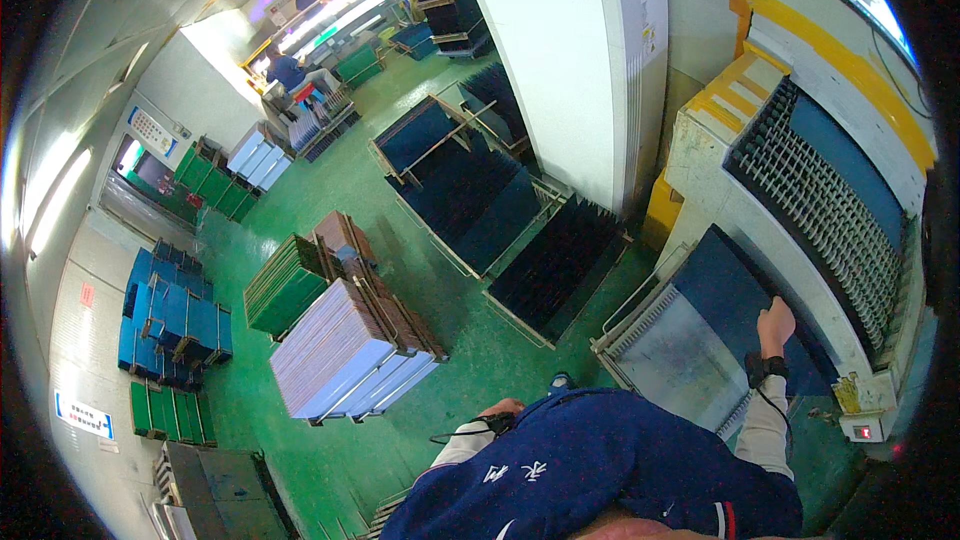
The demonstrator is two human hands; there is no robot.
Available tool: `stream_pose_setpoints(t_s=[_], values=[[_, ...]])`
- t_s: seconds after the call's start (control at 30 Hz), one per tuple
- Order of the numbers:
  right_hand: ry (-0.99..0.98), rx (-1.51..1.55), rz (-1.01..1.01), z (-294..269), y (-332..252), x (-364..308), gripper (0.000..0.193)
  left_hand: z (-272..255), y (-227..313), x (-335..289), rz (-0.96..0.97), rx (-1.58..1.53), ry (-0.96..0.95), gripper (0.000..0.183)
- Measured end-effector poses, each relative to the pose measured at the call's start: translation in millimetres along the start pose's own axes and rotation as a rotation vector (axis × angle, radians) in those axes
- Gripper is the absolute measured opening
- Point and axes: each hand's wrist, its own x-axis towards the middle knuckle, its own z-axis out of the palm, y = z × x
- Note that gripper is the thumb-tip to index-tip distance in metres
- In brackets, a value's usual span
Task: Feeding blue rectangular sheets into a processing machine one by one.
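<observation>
My right hand [776, 328] is closed at the upper edge of a dark blue panel [715, 280], its fingers curled in. This panel leans in a wire-sided rack [640, 308], beside a pale, greyish translucent sheet [675, 345]. A black band with a cord circles my right wrist. Low beside my body is my left hand [503, 408], mostly hidden by the blue garment; its fingers cannot be made out. Nearest to it stands a rack of lilac-blue panels [350, 355], apart from the hand.
At right stands a white machine with a slotted roller bed [820, 210]. Dark panel racks [460, 190] stand ahead, by a tall white cabinet [570, 50]. Green panels [290, 285] and blue stacks [180, 315] stand at left. Seated at the far bench is a person [285, 70].
</observation>
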Motion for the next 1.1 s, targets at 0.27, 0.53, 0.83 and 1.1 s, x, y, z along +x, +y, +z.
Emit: stream_pose_setpoints(t_s=[0.27, 0.53, 0.83, 1.1], values=[[-0.017, -0.002, 0.008, 0, 3, -1, 0.038, 3, 18, -16, -0.042, -0.004, 0.009, 0.036], [-0.041, 0.028, -0.029, -3, -4, -3, 0.038, 8, -22, 8, -0.032, 0.029, 0.047, 0.036], [0.073, 0.071, -0.076, -12, 48, 14, 0.048, 9, -1, 1, 0.079, 0.039, 0.028, 0.032], [0.199, 0.175, -0.075, -167, 78, 18, 0.049, 9, -9, 7, -0.026, 0.048, 0.032, 0.029]])
